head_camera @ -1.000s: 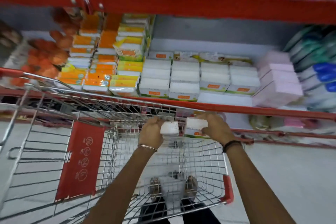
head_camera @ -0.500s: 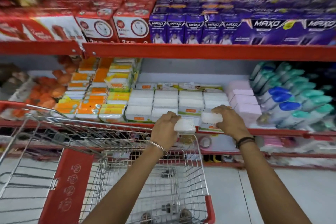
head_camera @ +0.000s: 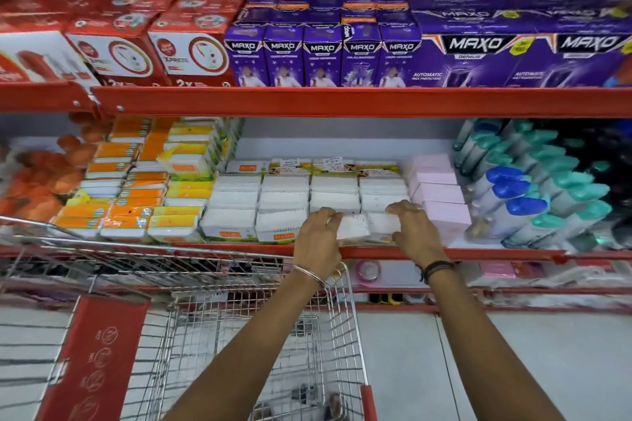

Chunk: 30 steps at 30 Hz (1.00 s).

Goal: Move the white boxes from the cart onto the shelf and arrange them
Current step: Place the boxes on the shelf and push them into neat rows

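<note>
Hands (head_camera: 316, 237) (head_camera: 415, 232) on white boxes (head_camera: 354, 227) below MAXO cartons (head_camera: 321, 56)

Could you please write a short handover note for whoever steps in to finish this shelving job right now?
Left hand: holding a white box at the front edge of the shelf.
Right hand: on a second white box, beside the pink boxes.
Done: rows of white boxes already stand stacked on the shelf, left of the hands.
Left: set these two down in the front gap and square them up. The cart below looks nearly empty; its bottom is blurred, so check it for leftovers.
</note>
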Motion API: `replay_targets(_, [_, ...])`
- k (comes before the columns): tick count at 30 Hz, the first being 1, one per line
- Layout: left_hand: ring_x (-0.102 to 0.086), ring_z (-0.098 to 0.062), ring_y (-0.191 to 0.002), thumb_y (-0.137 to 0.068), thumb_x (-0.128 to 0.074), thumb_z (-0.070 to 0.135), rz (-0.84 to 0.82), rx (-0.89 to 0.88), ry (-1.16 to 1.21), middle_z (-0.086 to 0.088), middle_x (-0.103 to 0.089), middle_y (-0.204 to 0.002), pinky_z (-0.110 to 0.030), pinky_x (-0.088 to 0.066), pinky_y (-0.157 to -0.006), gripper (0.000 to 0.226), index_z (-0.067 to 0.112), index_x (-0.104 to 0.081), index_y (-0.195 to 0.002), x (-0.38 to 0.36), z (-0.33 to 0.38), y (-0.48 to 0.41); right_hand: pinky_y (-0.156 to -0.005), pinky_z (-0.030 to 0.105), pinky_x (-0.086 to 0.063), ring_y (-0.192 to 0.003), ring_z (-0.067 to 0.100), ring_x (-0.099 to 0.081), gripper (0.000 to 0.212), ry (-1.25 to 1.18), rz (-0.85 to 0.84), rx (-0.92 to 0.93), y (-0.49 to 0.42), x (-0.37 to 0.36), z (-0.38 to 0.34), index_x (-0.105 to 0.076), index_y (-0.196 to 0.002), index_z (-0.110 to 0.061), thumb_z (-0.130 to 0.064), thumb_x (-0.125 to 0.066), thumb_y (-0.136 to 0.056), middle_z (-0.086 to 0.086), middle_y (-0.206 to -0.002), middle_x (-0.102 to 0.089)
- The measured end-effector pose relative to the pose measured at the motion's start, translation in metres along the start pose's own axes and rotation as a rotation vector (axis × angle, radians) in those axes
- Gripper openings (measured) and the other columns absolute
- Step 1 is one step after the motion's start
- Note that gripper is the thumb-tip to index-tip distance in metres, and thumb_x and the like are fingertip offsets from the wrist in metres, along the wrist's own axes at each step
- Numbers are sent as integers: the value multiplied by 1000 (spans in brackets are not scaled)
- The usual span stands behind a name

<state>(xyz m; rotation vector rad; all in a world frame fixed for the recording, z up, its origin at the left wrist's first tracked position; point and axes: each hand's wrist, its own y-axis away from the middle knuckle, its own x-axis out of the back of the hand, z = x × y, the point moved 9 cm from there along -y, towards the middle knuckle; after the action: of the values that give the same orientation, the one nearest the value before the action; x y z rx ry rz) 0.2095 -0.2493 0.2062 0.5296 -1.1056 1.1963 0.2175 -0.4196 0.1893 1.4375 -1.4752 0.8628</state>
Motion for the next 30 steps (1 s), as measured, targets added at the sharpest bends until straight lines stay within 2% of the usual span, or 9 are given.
replay_targets(10, [-46,-31,-115,-64,-59,-22,-116,36,-13,-16,-51,-125,-36,-43,-101,68,4,-48,-126,-35,-15,-17,-94,37,-49,-116,30,-48,58,-37,-18,-3,-15,-24,13,-55,-124,-11,17,-60,-74,8,-124,-46])
replay_targets(14, [-41,-31,-124,-65,-53,-24,-142,38,-52,-17,-47,-133,-37,-40,-105,70,1,-43,-130,-46,-21,-21,-98,36,-50,-117,30,-47,60,-41,22,7,-13,-27,10,-53,-127,-7,22,-52,-75,8,-126,-46])
replay_targets(17, [-49,-36,-118,-59,-56,-28,-100,26,-64,-22,-54,-126,-42,-45,-101,68,-3,-51,-122,-48,-20,-22,-98,36,-50,-119,30,-48,62,-93,47,2,-7,-30,8,-52,-129,-7,23,-48,-76,9,-130,-48])
replay_targets(20, [-53,-39,-114,-59,-63,-25,63,63,11,-26,-58,-119,-47,-43,-101,57,-4,-59,-111,-40,-21,-12,-99,27,-42,-119,27,-49,42,-279,228,-41,11,-17,5,-55,-124,-6,7,-57,-84,12,-130,-50])
replay_targets(23, [-44,-29,-114,-80,-57,-11,266,305,348,-22,-47,-120,-24,-33,-103,36,-4,-51,-115,-21,-25,11,-93,38,-50,-99,30,-59,17,-653,423,-315,34,-21,22,-60,-101,-4,-8,-65,-85,16,-110,-60])
replay_targets(25, [-42,-29,-112,-86,-60,3,310,610,560,-21,-43,-120,-23,-30,-103,35,-8,-46,-117,-34,-41,24,-86,42,-54,-88,29,-61,21,-971,374,-639,43,-51,42,-56,-92,-6,-19,-69,-83,13,-92,-63])
replay_targets(26, [-45,-33,-113,-86,-62,11,277,806,697,-23,-43,-123,-34,-35,-105,41,-9,-44,-118,-51,-50,30,-80,40,-55,-85,28,-62,28,-1114,314,-776,46,-67,47,-56,-97,-4,-25,-69,-83,12,-88,-63])
replay_targets(28, [-56,-40,-105,-83,-68,26,208,1175,1024,-27,-49,-123,-47,-48,-95,54,-3,-40,-118,-80,-55,42,-79,34,-56,-91,30,-65,46,-1346,208,-922,45,-86,48,-49,-121,-3,-28,-66,-87,14,-98,-64])
replay_targets(30, [-63,-33,-82,-83,-69,30,190,1378,1323,-21,-56,-105,-40,-56,-74,55,5,-35,-118,-92,-47,43,-90,32,-53,-101,31,-65,61,-1497,174,-966,41,-90,47,-36,-133,6,-25,-64,-89,19,-116,-62])
